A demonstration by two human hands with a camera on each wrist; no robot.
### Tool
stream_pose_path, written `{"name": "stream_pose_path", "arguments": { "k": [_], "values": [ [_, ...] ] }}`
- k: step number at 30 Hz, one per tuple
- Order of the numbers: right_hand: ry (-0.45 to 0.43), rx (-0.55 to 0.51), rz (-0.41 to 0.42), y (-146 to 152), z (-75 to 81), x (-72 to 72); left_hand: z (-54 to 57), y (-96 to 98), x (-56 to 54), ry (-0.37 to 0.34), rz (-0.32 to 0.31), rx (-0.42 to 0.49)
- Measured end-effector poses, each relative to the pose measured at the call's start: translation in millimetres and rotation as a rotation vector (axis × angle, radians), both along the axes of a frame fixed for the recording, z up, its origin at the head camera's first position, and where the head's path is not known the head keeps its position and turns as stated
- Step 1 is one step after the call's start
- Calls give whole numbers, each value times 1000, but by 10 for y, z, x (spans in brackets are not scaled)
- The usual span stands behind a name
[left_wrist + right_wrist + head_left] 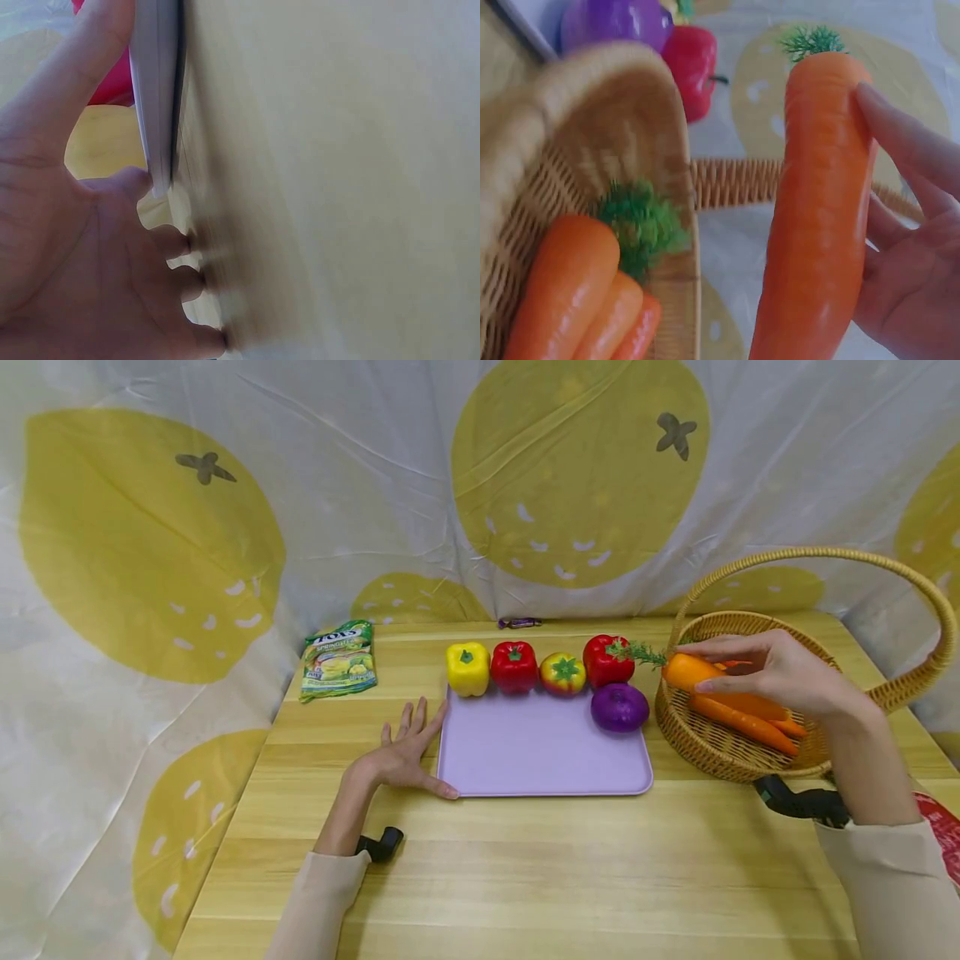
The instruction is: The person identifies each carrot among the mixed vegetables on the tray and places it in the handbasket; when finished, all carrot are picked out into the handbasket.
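My right hand (780,672) pinches a carrot (814,202) with a green leafy top, held above the wicker basket (678,739). Several more carrots (742,724) lie inside that basket. My left hand (405,756) has its fingers spread, thumb and index finger touching the left edge of the lilac tray (540,760). Along the tray's far side stand a yellow bell pepper (468,669), a red bell pepper (514,667), a red-and-yellow round fruit or vegetable (563,674) and a second red pepper (608,661). A purple onion (619,707) sits at the tray's right side.
A green snack packet (339,662) lies on the table's far left. Behind the tray is a small purple-wrapped candy (520,622). The basket's tall handle (817,553) arches up on the right. A red packet (939,835) shows partly beside my right sleeve.
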State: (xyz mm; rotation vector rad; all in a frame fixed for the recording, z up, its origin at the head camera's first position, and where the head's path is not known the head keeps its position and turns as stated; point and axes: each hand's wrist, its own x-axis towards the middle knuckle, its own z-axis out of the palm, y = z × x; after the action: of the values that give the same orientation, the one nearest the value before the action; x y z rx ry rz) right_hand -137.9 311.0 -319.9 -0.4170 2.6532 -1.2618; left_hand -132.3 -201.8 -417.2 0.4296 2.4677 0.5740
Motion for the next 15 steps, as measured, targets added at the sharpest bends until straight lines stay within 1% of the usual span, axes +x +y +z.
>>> {"name": "stream_pose_path", "arguments": {
  "k": [3,5,10,13,15],
  "values": [
    [3,30,-30,200,0,-55,-7,-4,-3,-1,1,0],
    [-20,30,-46,326,-2,-108,-8,-7,-4,-1,2,-1],
    [-114,76,-106,608,-1,-240,-9,-8,-6,-2,6,1],
    [-162,98,-135,724,-14,-308,-10,-3,-6,0,3,2],
    [-208,77,-156,773,-23,-348,-9,2,-4,-1,2,1]
  ]
}}
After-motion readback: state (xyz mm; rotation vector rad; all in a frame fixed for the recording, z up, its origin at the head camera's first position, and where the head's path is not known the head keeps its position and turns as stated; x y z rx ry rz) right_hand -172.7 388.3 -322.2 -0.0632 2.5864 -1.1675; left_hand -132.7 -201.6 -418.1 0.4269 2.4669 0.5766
